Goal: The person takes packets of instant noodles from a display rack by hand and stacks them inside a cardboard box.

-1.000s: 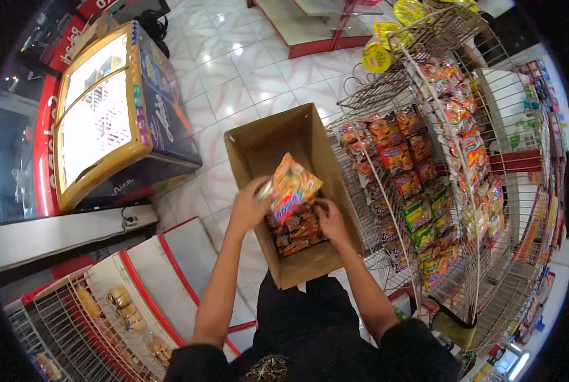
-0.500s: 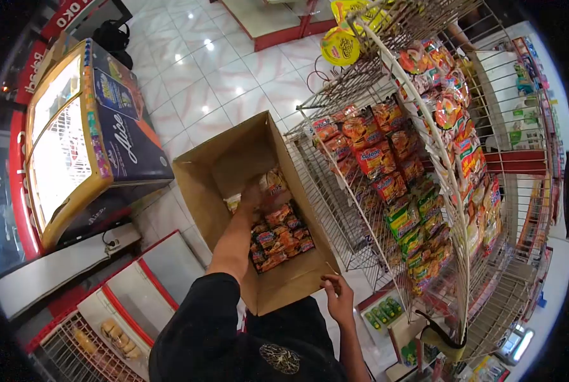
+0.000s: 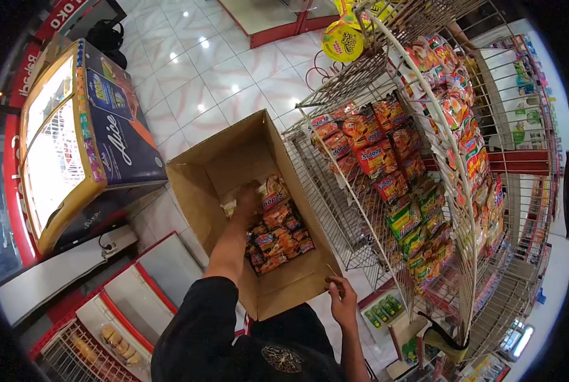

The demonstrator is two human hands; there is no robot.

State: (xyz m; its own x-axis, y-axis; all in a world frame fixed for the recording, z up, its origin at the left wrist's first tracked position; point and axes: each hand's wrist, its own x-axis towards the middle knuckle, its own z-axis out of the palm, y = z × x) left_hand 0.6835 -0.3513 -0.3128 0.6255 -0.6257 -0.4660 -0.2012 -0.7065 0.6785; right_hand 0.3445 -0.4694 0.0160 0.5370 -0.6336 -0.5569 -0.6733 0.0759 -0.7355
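An open cardboard box [image 3: 291,290] stands in front of me, with red-orange noodle packets [image 3: 277,245] lying in its near part. My left hand [image 3: 249,198] reaches down inside, over the packets, beside a paler packet [image 3: 273,192]; its fingers are dark and partly hidden, so what it holds cannot be made out. My right hand [image 3: 342,298] is at the box's near right corner, thumb and fingers curled close to the cardboard edge, a small gap showing between them.
A wire rack [image 3: 361,219] with hanging noodle packets [image 3: 375,159] stands close on the right. To the left are an ice cream freezer [image 3: 122,137] and low white shelves with red edges [image 3: 135,293]. Tiled floor [image 3: 227,70] shows beyond the box.
The orange packet between my hands a second ago is no longer up there. My left hand has gone down into the box, and my right hand has moved out to its near right corner.
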